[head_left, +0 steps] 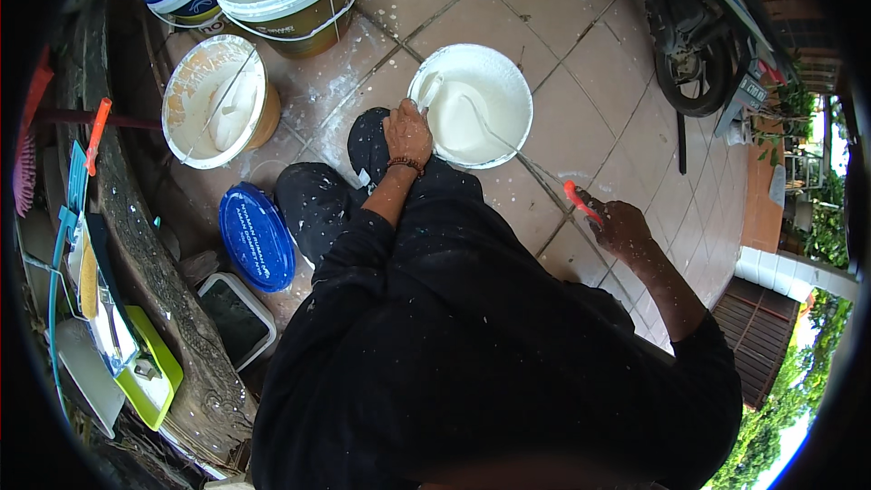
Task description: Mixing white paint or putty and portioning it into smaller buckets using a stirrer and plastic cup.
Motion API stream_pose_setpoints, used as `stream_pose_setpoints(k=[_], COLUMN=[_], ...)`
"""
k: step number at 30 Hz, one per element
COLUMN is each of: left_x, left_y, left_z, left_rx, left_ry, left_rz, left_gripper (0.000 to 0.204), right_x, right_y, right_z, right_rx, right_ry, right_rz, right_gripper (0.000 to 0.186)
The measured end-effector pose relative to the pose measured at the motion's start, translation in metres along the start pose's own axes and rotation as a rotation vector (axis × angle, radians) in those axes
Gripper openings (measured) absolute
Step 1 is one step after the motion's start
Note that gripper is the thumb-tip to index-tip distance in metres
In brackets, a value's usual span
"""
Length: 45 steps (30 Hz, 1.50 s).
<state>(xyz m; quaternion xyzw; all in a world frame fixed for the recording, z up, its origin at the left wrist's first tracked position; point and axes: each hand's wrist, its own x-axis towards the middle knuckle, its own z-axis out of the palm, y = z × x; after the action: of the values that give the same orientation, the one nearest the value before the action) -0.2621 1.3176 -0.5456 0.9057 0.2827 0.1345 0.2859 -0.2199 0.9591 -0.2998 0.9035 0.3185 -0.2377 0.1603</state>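
Observation:
A white bucket (519,107) of white paint stands on the tiles in front of my knees. My left hand (408,133), with a beaded bracelet at its wrist, closes on the bucket's near-left rim; a pale piece beside its fingertips is too unclear to name. My right hand (621,226) is wrapped round the red handle (583,202) of what looks like a paint roller frame. Its thin bent rod (497,135) crosses the right rim and reaches into the bucket. No roller sleeve shows on it; its end is in or against the paint.
Left of the bucket stand a paint-crusted tub (172,109), a larger pail (299,34) with a pale pipe in it, and a blue lid (257,236). Roller trays (163,367) and tools lie beyond a log (150,263). A motorbike (703,32) stands far right.

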Motion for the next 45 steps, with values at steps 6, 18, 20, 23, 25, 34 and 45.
stream_pose_setpoints(k=[6,18,20,23,25,34,45], left_x=[0.000,0.001,0.000,-0.001,-0.001,0.001,-0.001], left_y=[-0.005,-0.001,-0.002,-0.002,-0.002,-0.006,-0.003], left_z=[0.003,-0.001,-0.002,-0.001,0.001,0.005,0.002], left_rx=[0.006,0.010,0.009,0.001,-0.004,-0.020,-0.012], left_ry=[0.003,0.008,0.005,-0.032,-0.013,0.035,-0.016], left_rz=[0.006,-0.002,-0.011,-0.019,-0.006,0.008,-0.006], left_gripper=[0.031,0.025,0.025,0.025,0.025,0.028,0.025], right_x=[-0.017,-0.004,0.008,0.020,0.029,0.015,-0.021], right_y=[0.014,0.029,0.029,0.016,0.011,-0.036,-0.009], right_z=[-0.031,-0.034,-0.016,-0.007,0.003,-0.006,-0.042], right_rx=[-0.156,-0.107,0.060,0.188,0.231,0.166,-0.014], right_ry=[0.060,0.169,0.200,0.157,0.157,-0.074,-0.020], right_rz=[-0.079,-0.090,-0.089,-0.064,-0.086,0.059,-0.003], right_gripper=[0.019,0.046,0.045,0.042,0.044,0.054,0.051])
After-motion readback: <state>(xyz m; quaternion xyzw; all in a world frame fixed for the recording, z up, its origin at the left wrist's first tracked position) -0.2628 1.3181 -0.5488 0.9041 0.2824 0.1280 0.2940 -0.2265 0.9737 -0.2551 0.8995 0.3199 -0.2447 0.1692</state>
